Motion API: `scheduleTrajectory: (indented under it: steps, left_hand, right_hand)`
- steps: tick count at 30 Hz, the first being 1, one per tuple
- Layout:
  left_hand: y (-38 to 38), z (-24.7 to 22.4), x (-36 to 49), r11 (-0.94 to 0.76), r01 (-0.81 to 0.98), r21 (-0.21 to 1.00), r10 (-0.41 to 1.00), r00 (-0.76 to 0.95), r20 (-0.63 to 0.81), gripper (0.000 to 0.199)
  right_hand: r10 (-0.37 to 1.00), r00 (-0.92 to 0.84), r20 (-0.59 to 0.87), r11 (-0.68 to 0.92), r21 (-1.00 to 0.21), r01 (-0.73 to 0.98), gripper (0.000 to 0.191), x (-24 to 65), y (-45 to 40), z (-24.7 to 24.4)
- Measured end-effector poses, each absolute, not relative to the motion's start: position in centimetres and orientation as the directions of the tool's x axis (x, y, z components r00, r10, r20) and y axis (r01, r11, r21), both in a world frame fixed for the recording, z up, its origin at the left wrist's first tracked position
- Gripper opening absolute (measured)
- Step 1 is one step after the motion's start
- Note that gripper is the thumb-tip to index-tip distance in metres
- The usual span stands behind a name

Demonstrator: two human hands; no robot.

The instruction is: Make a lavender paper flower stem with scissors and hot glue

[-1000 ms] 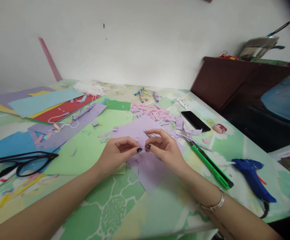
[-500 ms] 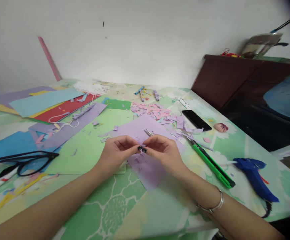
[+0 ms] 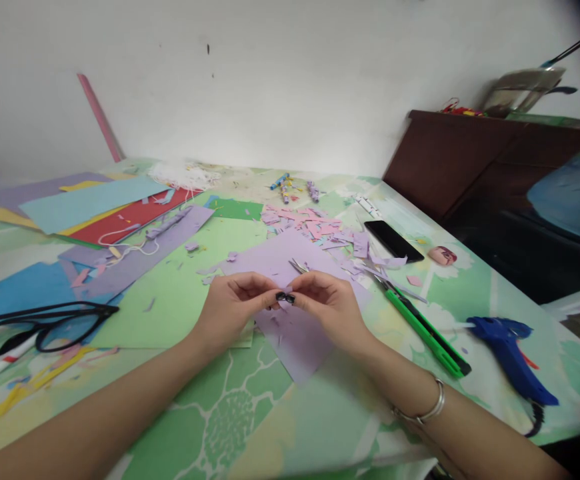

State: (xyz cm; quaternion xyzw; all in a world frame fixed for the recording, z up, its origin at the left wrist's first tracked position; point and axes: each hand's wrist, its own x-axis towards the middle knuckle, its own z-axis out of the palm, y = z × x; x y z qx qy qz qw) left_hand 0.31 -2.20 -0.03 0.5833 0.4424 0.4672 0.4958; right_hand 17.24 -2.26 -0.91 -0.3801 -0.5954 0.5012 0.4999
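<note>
Smooth, pale wall (image 3: 290, 87) backs my tabletop, spread with a green-and-cream patterned cloth (image 3: 320, 427). On it lie a flat, light green sheet (image 3: 180, 293) and, overlapping it, a lilac sheet (image 3: 295, 353). Just above the lilac one, my left hand (image 3: 233, 303) and right hand (image 3: 333, 307) meet, thumbs and forefingers pinching a small lilac paper piece (image 3: 284, 289), mostly hidden. To my right: a blue plastic glue gun (image 3: 510, 353), a ridged green cutter (image 3: 425, 330), a black slab phone (image 3: 394, 241), and a rounded, reddish lump (image 3: 443, 255), its dark marking too blurred to read.
</note>
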Motion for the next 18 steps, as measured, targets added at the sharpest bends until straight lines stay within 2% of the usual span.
scheduleTrajectory:
  steps: [8,18]
  left_hand:
    - [-2.12,-0.09,0.37,-0.228,0.044,0.973,0.963,0.161,0.218,0.01]
    - [-2.21,-0.26,0.24,-0.22,0.083,0.972,0.966,0.158,0.205,0.008]
  right_hand:
    - [0.959,-0.214,0.184,0.171,-0.982,-0.079,0.015,17.37,-2.27,-0.71]
    - [0.959,-0.189,0.213,0.197,-0.975,-0.099,0.016,17.29,-2.25,-0.63]
